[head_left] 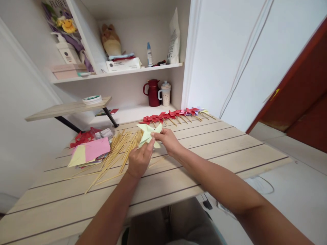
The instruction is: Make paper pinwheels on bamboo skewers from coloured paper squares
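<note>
Both forearms reach out over the slatted wooden table [217, 149], where the left hand [139, 158] and right hand [167, 139] pinch a pale green paper pinwheel [148, 133] between closed fingertips, just above the loose bamboo sticks [116, 149]. Folding looks finished; the blades seem to be getting gathered at the centre. Fixing it to a stick likely needs a steady pinch. Finished red pinwheels [166, 116] lie in a row beyond.

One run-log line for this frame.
left hand: holds pale green paper pinwheel | right hand: pinches it | beside: bamboo sticks
</note>
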A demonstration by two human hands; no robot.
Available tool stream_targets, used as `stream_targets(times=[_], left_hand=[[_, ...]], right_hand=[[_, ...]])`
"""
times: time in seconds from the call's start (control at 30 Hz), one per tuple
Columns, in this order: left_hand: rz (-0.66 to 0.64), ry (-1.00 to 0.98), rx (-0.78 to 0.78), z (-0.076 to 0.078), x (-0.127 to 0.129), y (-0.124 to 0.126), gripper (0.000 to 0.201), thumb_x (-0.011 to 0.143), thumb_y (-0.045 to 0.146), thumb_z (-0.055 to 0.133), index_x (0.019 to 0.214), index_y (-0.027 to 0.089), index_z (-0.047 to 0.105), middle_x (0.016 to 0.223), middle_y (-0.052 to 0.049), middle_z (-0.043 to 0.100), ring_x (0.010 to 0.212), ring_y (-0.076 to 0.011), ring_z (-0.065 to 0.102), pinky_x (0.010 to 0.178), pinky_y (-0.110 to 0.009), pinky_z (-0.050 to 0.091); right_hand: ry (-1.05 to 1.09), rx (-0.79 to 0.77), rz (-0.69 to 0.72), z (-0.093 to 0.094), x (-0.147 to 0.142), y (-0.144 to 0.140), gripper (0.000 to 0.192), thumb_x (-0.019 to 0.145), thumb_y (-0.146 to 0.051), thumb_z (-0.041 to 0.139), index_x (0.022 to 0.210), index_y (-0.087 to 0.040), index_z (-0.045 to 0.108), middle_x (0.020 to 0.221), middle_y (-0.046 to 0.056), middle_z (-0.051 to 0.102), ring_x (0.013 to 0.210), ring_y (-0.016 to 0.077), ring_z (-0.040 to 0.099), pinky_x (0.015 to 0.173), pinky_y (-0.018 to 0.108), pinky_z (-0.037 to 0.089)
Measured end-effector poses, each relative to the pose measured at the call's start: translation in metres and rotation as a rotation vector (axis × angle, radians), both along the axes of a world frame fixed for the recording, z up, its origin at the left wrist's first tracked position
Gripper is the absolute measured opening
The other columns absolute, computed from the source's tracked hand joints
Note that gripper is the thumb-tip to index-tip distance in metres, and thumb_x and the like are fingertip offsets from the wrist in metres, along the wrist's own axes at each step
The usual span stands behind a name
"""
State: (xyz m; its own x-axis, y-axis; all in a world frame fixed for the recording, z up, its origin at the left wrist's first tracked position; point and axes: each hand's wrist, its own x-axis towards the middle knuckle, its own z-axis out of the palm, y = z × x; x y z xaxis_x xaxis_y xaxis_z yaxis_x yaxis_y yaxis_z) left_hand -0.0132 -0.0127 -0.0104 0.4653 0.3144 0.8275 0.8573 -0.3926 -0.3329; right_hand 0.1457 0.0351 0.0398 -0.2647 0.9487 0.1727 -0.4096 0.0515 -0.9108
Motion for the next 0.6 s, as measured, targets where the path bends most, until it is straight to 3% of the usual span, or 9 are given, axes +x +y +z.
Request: stream_targets(times=[0.27,0.47,0.6], left_hand=[[-0.076,0.000,0.041,0.004,0.000,-0.002,0.015,0.098,0.018,0.059,0.107,0.021,0.070,0.074,-0.004,0.074,0.061,-0.0161,0.067,0.060,-0.031,0.047],[-0.139,-0.063,-0.040,0.004,0.002,-0.003,0.013,0.097,0.017,0.060,0.106,0.020,0.068,0.077,-0.003,0.075,0.063,-0.0159,0.068,0.061,-0.030,0.049],[-0.187,-0.252,-0.058,0.006,0.005,-0.003,0.017,0.098,0.016,0.057,0.113,0.018,0.064,0.084,-0.004,0.073,0.065,-0.0145,0.065,0.064,-0.028,0.050]], right_hand=[[0.008,-0.060,-0.004,0.000,0.001,0.002,0.028,0.056,-0.035,0.085,0.066,-0.016,0.066,0.061,0.000,0.063,0.061,0.0138,0.052,0.062,0.029,0.042],[0.036,-0.070,-0.120,-0.002,0.005,0.009,0.027,0.056,-0.034,0.083,0.061,-0.018,0.061,0.059,-0.002,0.059,0.057,0.0115,0.046,0.060,0.028,0.037],[0.064,-0.035,-0.180,-0.005,0.008,0.017,0.026,0.058,-0.036,0.083,0.067,-0.019,0.065,0.065,-0.001,0.063,0.063,0.0136,0.050,0.065,0.030,0.041]])
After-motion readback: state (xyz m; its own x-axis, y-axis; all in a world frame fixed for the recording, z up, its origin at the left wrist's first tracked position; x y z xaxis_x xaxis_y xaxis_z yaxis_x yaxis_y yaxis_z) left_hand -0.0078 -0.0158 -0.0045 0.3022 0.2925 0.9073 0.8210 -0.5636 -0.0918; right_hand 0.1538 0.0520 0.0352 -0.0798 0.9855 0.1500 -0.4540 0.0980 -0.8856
